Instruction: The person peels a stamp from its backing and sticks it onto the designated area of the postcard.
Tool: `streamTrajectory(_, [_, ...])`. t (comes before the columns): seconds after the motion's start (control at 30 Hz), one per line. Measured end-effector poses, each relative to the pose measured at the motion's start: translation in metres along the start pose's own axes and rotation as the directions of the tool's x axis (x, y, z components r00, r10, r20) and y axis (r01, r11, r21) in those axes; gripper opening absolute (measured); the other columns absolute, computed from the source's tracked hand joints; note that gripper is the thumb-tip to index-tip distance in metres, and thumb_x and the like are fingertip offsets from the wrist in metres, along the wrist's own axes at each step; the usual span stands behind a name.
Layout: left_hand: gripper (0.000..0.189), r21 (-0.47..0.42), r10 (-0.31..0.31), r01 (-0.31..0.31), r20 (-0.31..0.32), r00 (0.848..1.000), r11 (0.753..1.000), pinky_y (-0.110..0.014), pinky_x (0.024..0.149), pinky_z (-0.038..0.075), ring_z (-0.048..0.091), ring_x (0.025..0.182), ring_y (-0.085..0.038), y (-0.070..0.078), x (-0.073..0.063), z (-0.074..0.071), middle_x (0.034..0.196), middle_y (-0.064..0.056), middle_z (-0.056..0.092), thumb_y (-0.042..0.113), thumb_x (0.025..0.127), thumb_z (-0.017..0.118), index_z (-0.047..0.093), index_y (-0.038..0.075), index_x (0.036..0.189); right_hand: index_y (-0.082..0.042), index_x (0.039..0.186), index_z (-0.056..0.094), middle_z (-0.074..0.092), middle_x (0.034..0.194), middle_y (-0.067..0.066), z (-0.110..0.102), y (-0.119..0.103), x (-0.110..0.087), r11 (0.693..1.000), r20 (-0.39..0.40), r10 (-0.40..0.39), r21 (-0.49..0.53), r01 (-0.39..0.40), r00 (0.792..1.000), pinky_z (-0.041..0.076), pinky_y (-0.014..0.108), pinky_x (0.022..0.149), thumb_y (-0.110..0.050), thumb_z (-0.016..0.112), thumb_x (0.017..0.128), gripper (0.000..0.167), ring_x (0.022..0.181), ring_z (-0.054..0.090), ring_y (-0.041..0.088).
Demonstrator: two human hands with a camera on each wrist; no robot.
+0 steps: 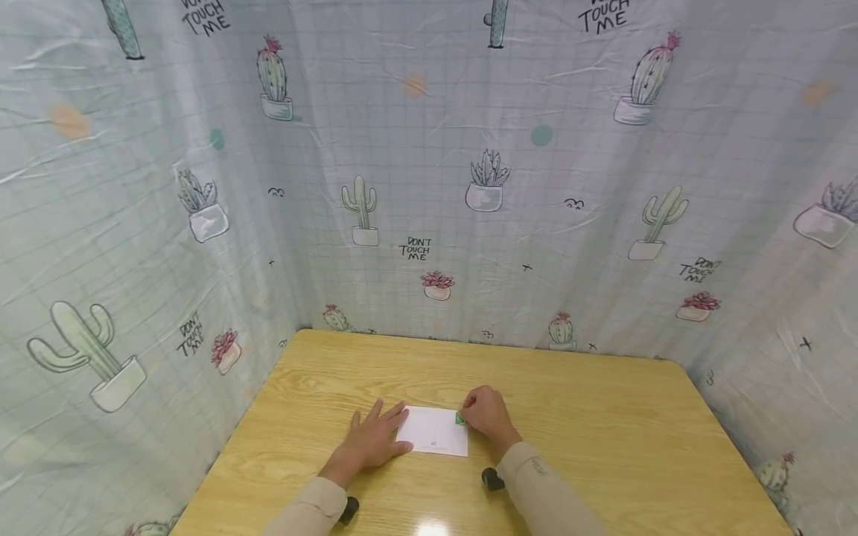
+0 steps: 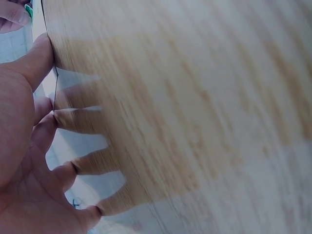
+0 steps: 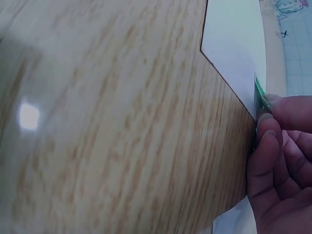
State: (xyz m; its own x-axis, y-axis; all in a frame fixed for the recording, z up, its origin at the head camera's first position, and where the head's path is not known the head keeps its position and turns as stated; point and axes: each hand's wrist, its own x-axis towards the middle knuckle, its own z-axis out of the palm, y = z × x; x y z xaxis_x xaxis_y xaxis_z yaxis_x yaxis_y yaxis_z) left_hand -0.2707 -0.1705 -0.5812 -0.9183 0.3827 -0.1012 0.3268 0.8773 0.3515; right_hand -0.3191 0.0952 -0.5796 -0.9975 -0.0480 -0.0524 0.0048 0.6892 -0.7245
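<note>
A white envelope (image 1: 434, 435) with small print near its lower edge lies flat on the wooden table. My left hand (image 1: 377, 438), fingers spread, rests at the envelope's left side; thumb and index finger touch it. In the left wrist view that hand (image 2: 34, 131) shows spread fingertips set down on the surface. At the envelope's upper right corner, my right hand (image 1: 489, 414) pinches a small green stamp (image 1: 459, 419) between thumb and index finger. The right wrist view shows the stamp (image 3: 262, 93) tilted, its far edge against the paper and its near edge lifted in the fingers.
The yellow wood-grain table (image 1: 603, 432) stretches out on both sides of the hands. A curtain (image 1: 429, 149) printed with cacti hangs behind and beside it. Black straps (image 1: 492, 479) show at the wrists, below the beige sleeves (image 1: 543, 484).
</note>
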Motion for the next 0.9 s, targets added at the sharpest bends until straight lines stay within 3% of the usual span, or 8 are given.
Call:
streamTrajectory(0.27, [0.072,0.002,0.007,-0.007,-0.012,1.000,1.000,-0.084,0.116,0.019,0.025,0.158,-0.048,-0.001,0.000,0.000,0.170,-0.002,0.038,0.055,0.099,0.063,0.047,0.016,0.157,-0.008,0.071,0.068,0.064,0.071,0.002,0.002,-0.005,0.002,0.996,-0.015,0.006,-0.092,-0.007,1.000,0.045,0.025,0.057,-0.008,0.083,0.086,0.020,0.064,0.056,0.016])
streamTrajectory(0.5, [0.071,-0.001,0.007,-0.007,-0.016,1.000,1.000,-0.084,0.115,0.019,0.026,0.158,-0.049,-0.002,-0.001,0.001,0.169,-0.002,0.039,0.054,0.099,0.065,0.048,0.016,0.157,-0.008,0.070,0.063,0.061,0.069,0.003,0.007,-0.002,0.002,0.994,-0.033,0.020,-0.109,-0.023,0.999,0.043,0.026,0.057,-0.010,0.083,0.086,0.025,0.064,0.054,0.017])
streamTrajectory(0.6, [0.071,-0.005,0.006,-0.006,-0.014,1.000,1.000,-0.084,0.115,0.018,0.026,0.158,-0.048,-0.003,-0.002,0.003,0.169,-0.002,0.039,0.054,0.099,0.063,0.048,0.016,0.157,-0.009,0.072,0.063,0.061,0.070,0.003,0.009,0.002,0.002,0.997,-0.071,0.014,-0.074,-0.020,0.997,0.043,0.027,0.059,-0.011,0.085,0.084,0.026,0.066,0.053,0.018])
streamTrajectory(0.77, [0.071,-0.011,0.010,-0.010,-0.013,1.000,1.000,-0.085,0.116,0.017,0.025,0.158,-0.048,-0.003,-0.002,0.003,0.170,-0.002,0.038,0.056,0.100,0.062,0.048,0.016,0.157,-0.008,0.076,0.069,0.066,0.076,0.004,0.013,0.010,-0.002,0.997,-0.167,0.032,0.078,-0.019,0.985,0.047,0.031,0.066,-0.009,0.087,0.082,0.019,0.073,0.055,0.019])
streamTrajectory(0.9, [0.071,-0.008,0.008,-0.008,-0.017,1.000,1.000,-0.084,0.117,0.017,0.025,0.159,-0.047,-0.003,-0.001,0.001,0.170,-0.001,0.038,0.055,0.100,0.062,0.048,0.016,0.157,-0.009,0.078,0.074,0.069,0.079,0.004,0.015,0.006,-0.008,0.991,-0.169,0.043,0.134,-0.020,0.985,0.050,0.032,0.069,-0.007,0.084,0.083,0.012,0.074,0.058,0.019])
